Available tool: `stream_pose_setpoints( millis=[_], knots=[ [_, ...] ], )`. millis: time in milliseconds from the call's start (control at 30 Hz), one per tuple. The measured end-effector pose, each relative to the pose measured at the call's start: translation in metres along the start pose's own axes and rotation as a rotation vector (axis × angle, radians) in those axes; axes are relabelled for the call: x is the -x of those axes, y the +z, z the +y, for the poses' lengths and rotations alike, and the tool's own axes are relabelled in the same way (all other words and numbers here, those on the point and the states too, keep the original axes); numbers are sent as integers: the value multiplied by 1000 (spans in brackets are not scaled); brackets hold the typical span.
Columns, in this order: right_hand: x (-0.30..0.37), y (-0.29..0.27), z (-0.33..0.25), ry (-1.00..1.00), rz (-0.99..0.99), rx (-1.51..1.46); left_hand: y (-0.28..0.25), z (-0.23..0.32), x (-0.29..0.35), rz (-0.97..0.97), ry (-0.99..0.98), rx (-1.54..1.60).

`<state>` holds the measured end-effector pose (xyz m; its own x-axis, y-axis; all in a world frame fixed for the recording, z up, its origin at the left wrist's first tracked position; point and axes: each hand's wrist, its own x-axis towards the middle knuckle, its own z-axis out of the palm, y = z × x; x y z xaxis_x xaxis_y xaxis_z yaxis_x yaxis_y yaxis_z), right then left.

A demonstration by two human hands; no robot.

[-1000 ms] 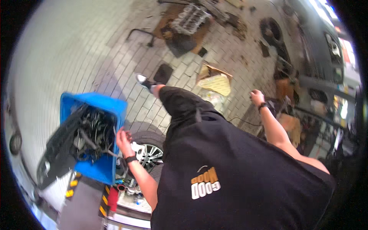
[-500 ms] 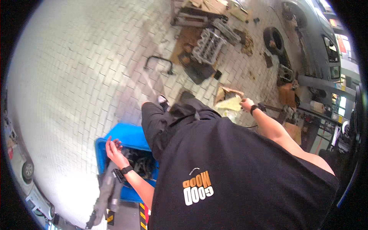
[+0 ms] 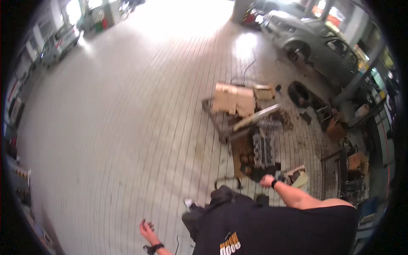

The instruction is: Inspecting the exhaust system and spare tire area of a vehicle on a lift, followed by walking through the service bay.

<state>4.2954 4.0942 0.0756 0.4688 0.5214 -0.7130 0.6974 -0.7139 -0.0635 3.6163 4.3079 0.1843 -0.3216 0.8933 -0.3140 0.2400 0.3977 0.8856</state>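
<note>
- The left hand (image 3: pixel 147 230) hangs low at the near left with its fingers loosely spread, holding nothing, above the pale tiled floor (image 3: pixel 119 140)
- The right hand (image 3: pixel 267 181) swings out at the near right, curled closed, though whether it grips anything I cannot tell; a dark band sits on each wrist
- Just beyond the right hand an engine block (image 3: pixel 263 149) lies on brown cardboard, with a small open carton (image 3: pixel 297 176) just to the right of the hand
- Farther off stand stacked cardboard boxes (image 3: pixel 233 98) on a metal frame, and a loose tyre (image 3: pixel 298 93) to their right
- A grey car (image 3: pixel 310 40) is parked at the far right
</note>
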Motion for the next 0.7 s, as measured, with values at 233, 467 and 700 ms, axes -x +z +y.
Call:
stream_pose_setpoints(
  millis=[233, 467, 700],
  knots=[
    [3, -38, -93, 351, 140, -693, 32, 53, -271, -230, 78, -15],
    [-121, -3, -212, 512, -237, -1040, 110, 13, -463, -364, -336, -146],
    [-316, -184, -415, 396, -161, -1274, 146, 12, -531, -321, -925, 127]
  ],
)
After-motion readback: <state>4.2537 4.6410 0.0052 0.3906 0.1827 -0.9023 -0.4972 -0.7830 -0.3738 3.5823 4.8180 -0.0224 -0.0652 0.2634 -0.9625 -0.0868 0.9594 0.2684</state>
